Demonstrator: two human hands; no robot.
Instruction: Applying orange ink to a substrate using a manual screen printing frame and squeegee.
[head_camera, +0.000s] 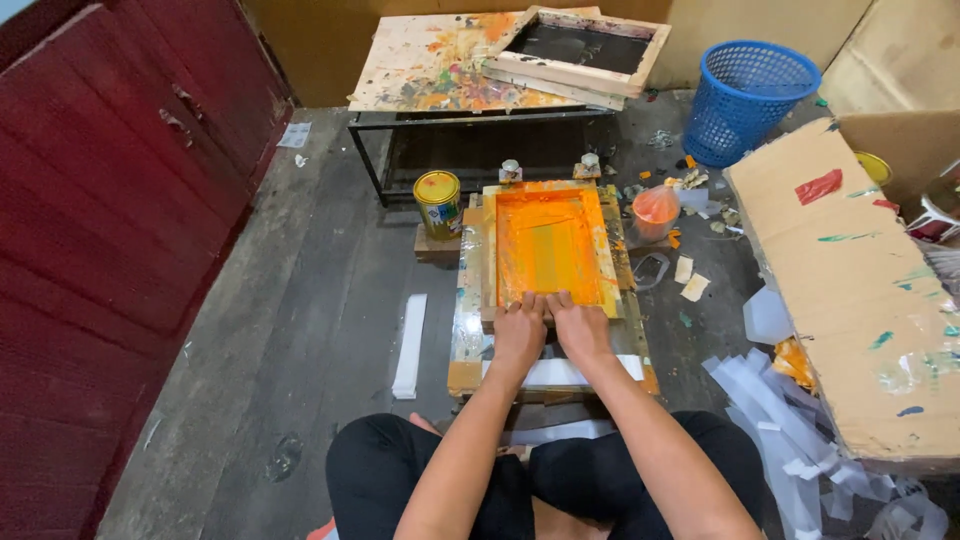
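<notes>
Both hands closed, side by side, at near edge of orange-inked printing screen (548, 250). Left hand (519, 331) with fingers curled down, knuckles up, fingertips at bottom of inked area. Right hand (581, 326) just beside, touching or almost touching left one, fingers bent the same way. Something narrow seems gripped under both hands along lower edge of frame, but hidden by fingers; cannot tell exactly what it is. No wide opening in either hand, fingers kept tight together.

Screen itself flat on wooden base board (466, 335), on dark floor in front of crossed legs in black trousers. Wooden frame of screen smeared with orange and yellow. White strip (560, 372) under wrists, across near end of board.

Yellow paint can (438, 203) standing just left of far corner of screen. Orange plastic cup (655, 211) near right far corner. Two small clamps (510, 171) at far edge of frame. Behind these, low metal table (400, 125) with paint-spattered board (440, 62) and second wooden screen frame (577, 50) on top. Blue plastic basket (748, 98) to right of table. Large cardboard sheet (850, 280) with colour marks on right side, white paper strips (790, 420) heaped below it. Another white strip (410, 345) on floor left of base board. Red wooden wall (110, 250) far left.
</notes>
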